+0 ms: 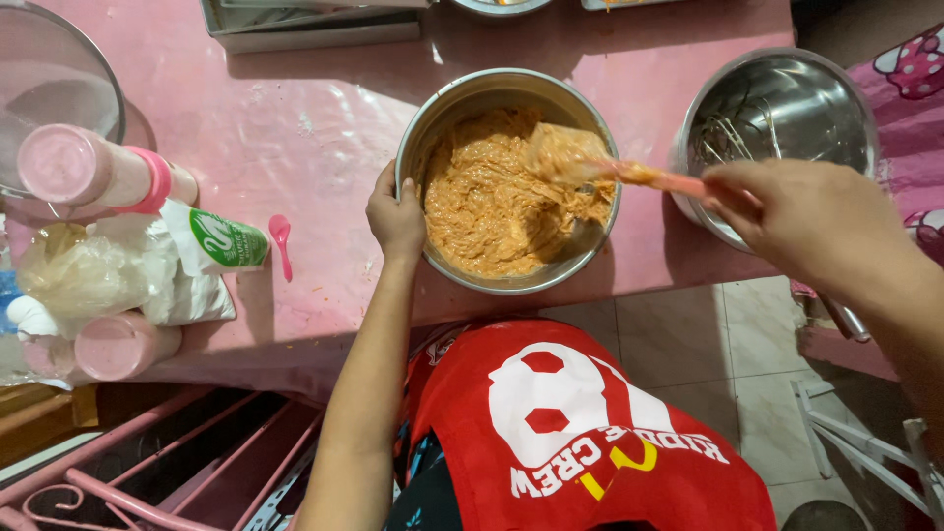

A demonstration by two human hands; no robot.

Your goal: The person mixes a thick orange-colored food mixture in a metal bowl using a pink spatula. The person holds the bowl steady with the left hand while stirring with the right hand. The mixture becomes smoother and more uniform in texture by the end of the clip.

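Observation:
A steel mixing bowl [472, 98] sits on the pink table [315, 138], holding thick orange batter [492, 206]. My left hand [395, 218] grips the bowl's left rim. My right hand [801, 211] holds the pink handle of a spatula [590, 165]. The spatula's blade is coated in batter and lies raised over the upper right part of the bowl.
An empty steel bowl [787, 88] with whisk beaters [733, 138] stands at the right table edge. At the left are pink-capped bottles [93, 172], a white bag [202, 246], a plastic bag [74, 275], a small pink spoon [282, 241] and a glass bowl [49, 79]. Metal trays [315, 25] stand at the back.

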